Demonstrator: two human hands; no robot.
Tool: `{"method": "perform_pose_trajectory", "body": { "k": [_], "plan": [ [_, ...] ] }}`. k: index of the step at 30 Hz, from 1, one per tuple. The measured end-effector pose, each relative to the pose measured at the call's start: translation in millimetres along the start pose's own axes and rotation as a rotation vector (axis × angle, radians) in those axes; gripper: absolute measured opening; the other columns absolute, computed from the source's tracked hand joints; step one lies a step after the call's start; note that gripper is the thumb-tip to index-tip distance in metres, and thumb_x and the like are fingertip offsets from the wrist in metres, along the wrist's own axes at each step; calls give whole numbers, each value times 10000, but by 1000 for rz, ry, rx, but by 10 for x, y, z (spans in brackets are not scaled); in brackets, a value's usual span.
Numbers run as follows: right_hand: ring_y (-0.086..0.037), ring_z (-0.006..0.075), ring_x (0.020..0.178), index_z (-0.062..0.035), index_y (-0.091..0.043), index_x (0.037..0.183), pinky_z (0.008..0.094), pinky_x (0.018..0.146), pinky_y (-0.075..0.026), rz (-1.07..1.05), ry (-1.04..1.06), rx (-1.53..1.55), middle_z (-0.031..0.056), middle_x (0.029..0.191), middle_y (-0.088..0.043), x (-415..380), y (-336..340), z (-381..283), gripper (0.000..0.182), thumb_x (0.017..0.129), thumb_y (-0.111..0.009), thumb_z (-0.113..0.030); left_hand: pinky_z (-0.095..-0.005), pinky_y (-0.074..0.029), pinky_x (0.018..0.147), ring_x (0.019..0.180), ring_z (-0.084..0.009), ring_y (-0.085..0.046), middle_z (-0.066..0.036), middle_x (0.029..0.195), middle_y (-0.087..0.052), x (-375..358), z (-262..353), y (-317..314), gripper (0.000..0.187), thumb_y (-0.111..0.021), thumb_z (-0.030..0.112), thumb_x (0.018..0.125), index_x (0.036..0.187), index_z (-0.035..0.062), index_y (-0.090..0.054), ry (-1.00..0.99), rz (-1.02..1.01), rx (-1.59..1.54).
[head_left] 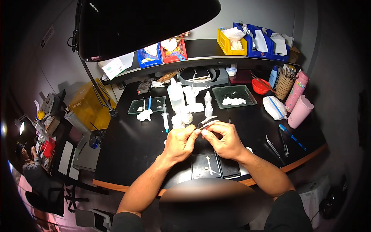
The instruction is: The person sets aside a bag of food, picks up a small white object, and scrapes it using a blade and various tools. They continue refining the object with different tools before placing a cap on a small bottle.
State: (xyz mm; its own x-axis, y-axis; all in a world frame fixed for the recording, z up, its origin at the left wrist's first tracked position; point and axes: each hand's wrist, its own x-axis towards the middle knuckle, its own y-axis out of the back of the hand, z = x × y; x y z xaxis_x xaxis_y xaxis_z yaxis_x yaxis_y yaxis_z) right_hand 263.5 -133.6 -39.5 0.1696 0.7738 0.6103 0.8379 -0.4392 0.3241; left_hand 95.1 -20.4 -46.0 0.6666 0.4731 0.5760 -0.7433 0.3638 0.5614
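Above the front middle of the black desk, my left hand [180, 142] and my right hand [225, 141] meet with thumbs and fingers pinched. Between them is a small curved white piece with a dark edge [210, 121]; its kind I cannot make out. The fingers hide part of it. Below the hands lies a dark tray [201, 164] with small cream-coloured pieces [208, 168] on it. Just beyond the left hand stand white jars [186, 115] and a syringe [165, 117] with a blue tip. A small white dropper bottle [208, 110] stands beyond the right hand.
Glass plates [243, 92] [135, 105] hold white material. At right are a red bowl [260, 86], pink tumbler [301, 112], blue pen [292, 137] and metal tweezers [273, 146]. A black lamp [147, 27] hangs overhead. Another person [36, 174] sits far left.
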Motion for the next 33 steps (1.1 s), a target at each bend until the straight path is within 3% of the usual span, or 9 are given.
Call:
{"method": "perform_pose_trajectory", "body": {
  "k": [2,5,8,11,12,15,19,28,33],
  "plan": [
    [-661,125,712,34,-763,1014,265,608,-497,-16,35,-34,107,961,-750,8,27,2,148,976,-736,-107,-407,-439,521,515,-314,-560,-153,596,-549,7,0,6,305,-631,199,1047,795,27,-618,30,-13,-30],
    [-668,176,680,34,-760,993,293,608,-507,6,116,-93,128,898,-736,34,29,0,128,961,-736,-87,-338,-439,537,537,-168,-519,-102,641,-576,12,-12,32,297,-599,168,1068,819,7,-613,44,-49,-42],
    [-613,206,617,39,-747,974,323,565,-467,49,192,-142,115,774,-680,36,21,8,100,949,-718,-53,-294,-379,528,547,-124,-466,-34,618,-531,5,-64,13,370,-562,247,1096,799,30,-602,115,-63,-175],
    [-606,213,608,36,-746,958,331,561,-464,70,225,-161,110,734,-656,38,21,-22,87,946,-720,-46,-259,-297,522,549,-84,-378,29,620,-454,21,-121,103,425,-531,330,1115,786,67,-582,337,-205,-576],
    [-607,213,608,29,-748,954,335,560,-466,73,237,-161,110,732,-657,39,22,-16,76,940,-723,-41,-256,-244,510,534,-76,-282,61,622,-344,18,-79,95,414,-508,359,1123,799,102,-533,411,-201,-779],
    [-657,225,631,30,-765,979,329,588,-506,48,225,-202,131,743,-686,35,48,-47,100,941,-720,-51,-260,-256,500,512,-81,-257,58,628,-282,35,-57,172,432,-463,392,1135,808,110,-488,485,-302,-1175],
    [-606,216,610,24,-747,946,342,564,-469,43,247,-179,106,721,-652,31,28,-30,64,935,-716,-31,-277,-231,492,481,-83,-207,53,626,-257,31,-129,163,440,-393,409,1149,828,114,-453,462,-449,-1467],
    [-630,261,622,29,-735,906,370,585,-489,21,285,-186,129,720,-668,49,49,-75,72,934,-705,-30,-257,-207,460,472,-60,-201,73,625,-246,36,-148,161,416,-458,407,1129,833,115,-472,462,-427,-1580],
    [-590,226,555,36,-715,845,349,524,-447,166,269,-223,121,686,-649,79,110,8,130,944,-688,-45,-261,-204,467,479,-58,-187,78,628,-232,85,-139,260,458,-361,454,1153,876,108,-479,484,-257,-1335]
  ]
}}
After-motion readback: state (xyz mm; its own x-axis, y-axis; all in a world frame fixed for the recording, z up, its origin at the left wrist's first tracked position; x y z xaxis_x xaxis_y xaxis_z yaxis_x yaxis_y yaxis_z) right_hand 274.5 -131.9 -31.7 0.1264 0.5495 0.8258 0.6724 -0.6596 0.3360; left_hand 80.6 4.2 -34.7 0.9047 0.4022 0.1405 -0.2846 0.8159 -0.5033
